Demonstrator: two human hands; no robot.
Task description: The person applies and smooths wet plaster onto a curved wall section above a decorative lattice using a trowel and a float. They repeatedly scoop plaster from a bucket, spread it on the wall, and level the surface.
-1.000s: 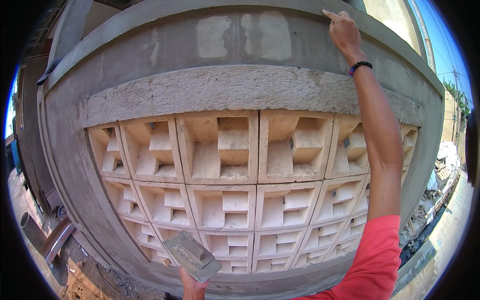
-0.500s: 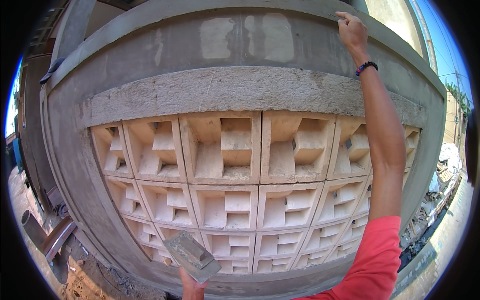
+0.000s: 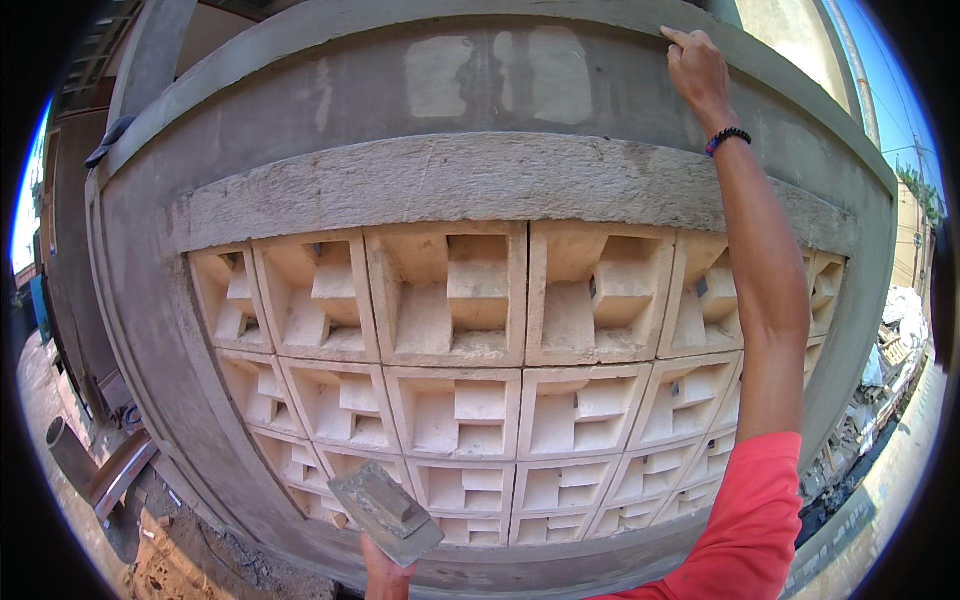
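Note:
My right hand (image 3: 696, 72) is raised at the concrete ledge (image 3: 300, 34) along the top of the wall. Its index finger reaches out to the ledge's edge, the other fingers are bent, and no held object shows. At the bottom, my left hand (image 3: 386, 560) grips a rectangular metal plastering trowel (image 3: 385, 510), flat and stained grey, in front of the decorative pale vent blocks (image 3: 446, 300). A rough grey band (image 3: 440, 175) spans the top of the blocks, with smoother patchy render (image 3: 370, 80) above it.
A dark cap-like object (image 3: 108, 140) rests at the wall's left corner. At lower left are a pipe (image 3: 70, 450), curved metal pieces (image 3: 118, 478) and dirt (image 3: 180, 560). Piled white sacks and rubble (image 3: 895, 340) line the right side; beyond stand poles and a beige wall.
My right hand shifted a little right along the ledge, then slightly back left. The wall sits slightly farther right in view. My left hand still holds the trowel low in view.

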